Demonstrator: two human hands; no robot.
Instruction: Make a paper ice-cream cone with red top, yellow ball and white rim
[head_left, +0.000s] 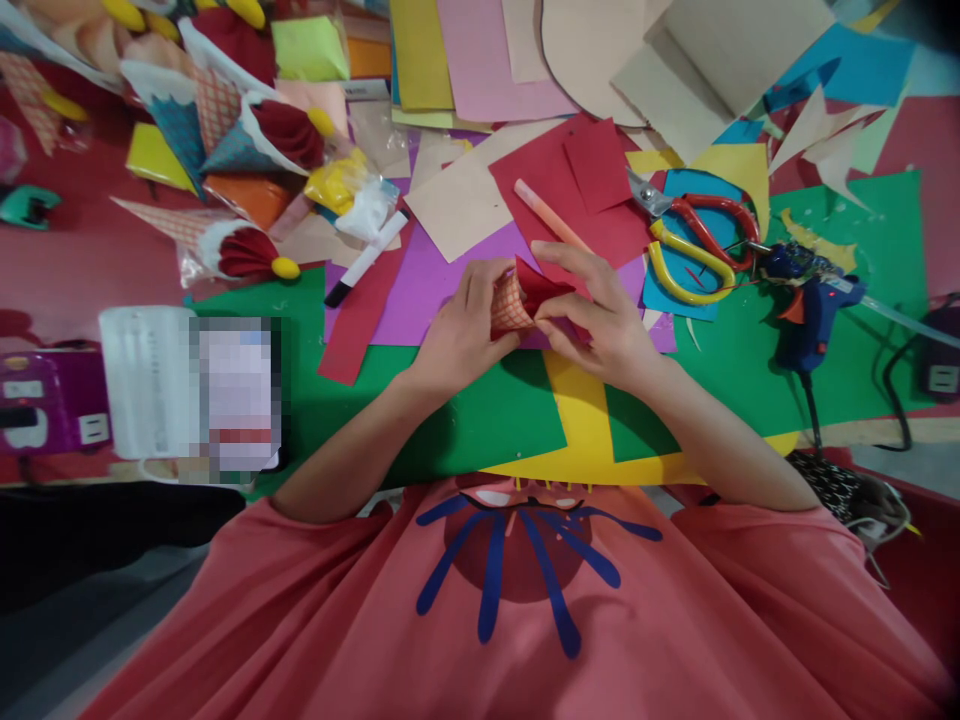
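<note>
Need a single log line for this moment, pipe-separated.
left hand: holding checkered cone | right hand: pinching red piece at cone | glue gun: lying at right

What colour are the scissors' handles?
One red, one yellow; seen best in the head view.

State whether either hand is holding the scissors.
No, the scissors lie on paper, clear of the left hand and the right hand.

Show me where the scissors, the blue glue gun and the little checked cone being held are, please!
Scissors point(654, 200): head view, on the metal by the pivot.
Blue glue gun point(818, 318): head view, on its body.
Checked cone point(510, 304): head view, on its checked side.
</note>
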